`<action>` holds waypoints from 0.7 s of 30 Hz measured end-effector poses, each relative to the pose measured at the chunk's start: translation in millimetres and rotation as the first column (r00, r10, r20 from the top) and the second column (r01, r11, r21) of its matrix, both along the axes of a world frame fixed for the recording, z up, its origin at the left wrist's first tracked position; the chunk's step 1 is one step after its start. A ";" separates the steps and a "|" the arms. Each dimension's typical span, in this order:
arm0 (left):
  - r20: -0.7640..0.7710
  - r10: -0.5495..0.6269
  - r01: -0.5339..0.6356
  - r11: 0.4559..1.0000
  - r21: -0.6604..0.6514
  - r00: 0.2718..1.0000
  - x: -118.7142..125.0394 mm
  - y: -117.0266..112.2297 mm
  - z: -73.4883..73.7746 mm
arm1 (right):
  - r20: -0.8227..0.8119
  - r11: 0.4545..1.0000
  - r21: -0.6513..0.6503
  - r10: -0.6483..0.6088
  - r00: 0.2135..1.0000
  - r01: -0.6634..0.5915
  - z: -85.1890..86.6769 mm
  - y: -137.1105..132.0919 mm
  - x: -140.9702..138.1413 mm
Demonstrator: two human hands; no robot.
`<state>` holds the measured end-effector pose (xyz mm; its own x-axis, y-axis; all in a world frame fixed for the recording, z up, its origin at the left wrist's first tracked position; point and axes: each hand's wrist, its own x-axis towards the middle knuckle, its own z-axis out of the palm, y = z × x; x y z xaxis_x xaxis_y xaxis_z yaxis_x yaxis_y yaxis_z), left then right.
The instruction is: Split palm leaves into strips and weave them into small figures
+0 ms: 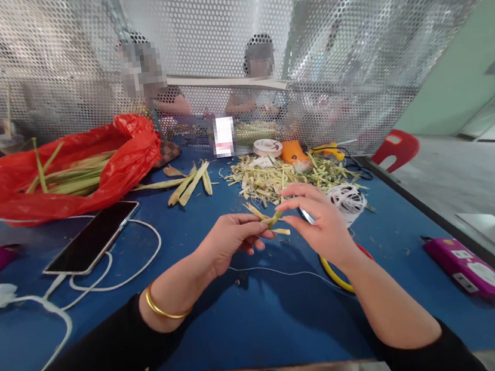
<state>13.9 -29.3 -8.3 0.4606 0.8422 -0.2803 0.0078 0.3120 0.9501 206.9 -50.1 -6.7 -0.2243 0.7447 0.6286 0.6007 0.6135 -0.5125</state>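
Observation:
My left hand (245,232) pinches a small bundle of folded green-yellow leaf strips (272,221) above the middle of the blue table. My right hand (317,216) comes in from the right, thumb and fingertips closed on the upper end of the same strips. Short strip ends poke out to the upper left and to the right. Below the hands a thin white thread (280,273) runs across the table. Under my right hand lies a tool with yellow and red handles (336,275), largely covered; a bit of its metal shows. Beside that hand sits a tangle of white cord (347,202).
Behind the hands is a heap of leaf scraps (251,182) with a tape roll (267,147) and an orange packet (294,154). Loose leaves (191,183) lie left of it, near a red bag (136,157) of leaves. A cabled phone (94,237) lies left. A perforated screen (205,28) stands behind; people sit beyond.

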 end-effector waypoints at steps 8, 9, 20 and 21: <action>0.044 -0.017 0.019 0.999 -0.037 0.999 -0.6 0.9 0.6 | 0.160 0.987 0.122 0.086 0.983 -0.106 2.2 -3.6 -6.2; 0.028 -0.032 0.033 0.999 -0.017 0.999 -0.5 0.4 0.9 | 0.135 0.990 0.103 0.077 0.988 -0.092 0.9 -4.3 -7.6; -0.139 -0.210 0.227 0.966 0.126 0.968 -2.7 -4.0 2.7 | -0.304 0.867 -0.462 0.044 0.952 -0.188 -5.2 -10.1 -17.0; -0.138 -0.199 0.217 0.968 0.129 0.970 -2.3 -4.0 3.1 | -0.314 0.871 -0.458 0.030 0.949 -0.179 -4.7 -10.5 -17.7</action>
<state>11.6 -33.3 -5.2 0.5995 0.7666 -0.2300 0.1774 0.1529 0.9722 189.2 -60.6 -11.4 -0.1827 0.9503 0.2522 0.3271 0.3007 -0.8959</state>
